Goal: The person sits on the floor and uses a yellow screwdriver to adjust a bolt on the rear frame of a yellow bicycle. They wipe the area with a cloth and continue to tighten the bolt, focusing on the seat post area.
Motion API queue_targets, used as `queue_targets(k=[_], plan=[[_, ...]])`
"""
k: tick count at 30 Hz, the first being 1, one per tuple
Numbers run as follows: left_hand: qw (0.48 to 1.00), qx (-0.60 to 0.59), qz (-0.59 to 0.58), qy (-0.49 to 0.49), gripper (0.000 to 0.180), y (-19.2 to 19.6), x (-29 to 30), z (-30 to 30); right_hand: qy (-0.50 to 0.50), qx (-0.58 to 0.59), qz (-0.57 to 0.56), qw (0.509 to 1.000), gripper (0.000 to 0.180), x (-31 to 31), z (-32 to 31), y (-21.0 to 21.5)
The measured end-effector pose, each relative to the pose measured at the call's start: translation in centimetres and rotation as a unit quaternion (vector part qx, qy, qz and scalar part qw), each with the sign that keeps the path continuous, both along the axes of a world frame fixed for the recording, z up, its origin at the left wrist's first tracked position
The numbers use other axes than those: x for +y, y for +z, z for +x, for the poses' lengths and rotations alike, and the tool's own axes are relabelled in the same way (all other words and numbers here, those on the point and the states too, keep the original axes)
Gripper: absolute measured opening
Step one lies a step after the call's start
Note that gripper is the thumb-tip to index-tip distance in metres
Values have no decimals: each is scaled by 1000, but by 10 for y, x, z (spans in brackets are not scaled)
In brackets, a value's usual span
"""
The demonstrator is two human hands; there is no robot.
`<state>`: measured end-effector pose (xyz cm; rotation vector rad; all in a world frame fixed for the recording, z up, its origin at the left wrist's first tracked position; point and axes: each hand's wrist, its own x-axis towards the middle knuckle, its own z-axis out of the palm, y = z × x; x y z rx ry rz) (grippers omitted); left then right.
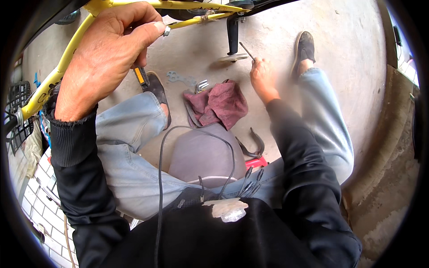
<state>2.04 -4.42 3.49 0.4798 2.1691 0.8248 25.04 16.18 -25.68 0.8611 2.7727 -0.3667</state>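
My left hand (105,56) is raised at the upper left beside a yellow bicycle frame (65,58). Its thumb and finger pinch a small silver hex-headed piece (166,31), a nut or a bolt head; its far side is hidden. Lower and to the right, my right hand (264,79) is closed around a thin dark metal rod (247,51), whose tip points up and left. That rod's other end is inside the fist, so its exact kind does not show. Just left of its tip are a black crank arm (233,33) and a pale flat pedal (233,58).
Between my feet lie a maroon cloth (223,103), folding hex keys (202,85), a flat multi-hole wrench (181,79) and a yellow-and-black tool (141,77). A red-handled tool (256,162) rests beside the grey seat (199,152). A black cable (161,178) loops across my lap.
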Motion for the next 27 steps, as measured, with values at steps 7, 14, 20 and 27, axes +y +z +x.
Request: queue_targets(k=[7,14,20,27], plan=[[1000,15,-3,-11,20,0,1,1,142,-37,31,989,21,19,-36,18],[1000,19,-9,-8,21,-1,3,1,84,69,-7,994,32,14,-17,-2],[999,34,-16,-30,22,-2,-2,-3,-20,59,-99,993,15,-27,-1,-5],[998,53,-19,-31,22,-5,-2,-2,122,11,-188,974,28,-86,30,-5]])
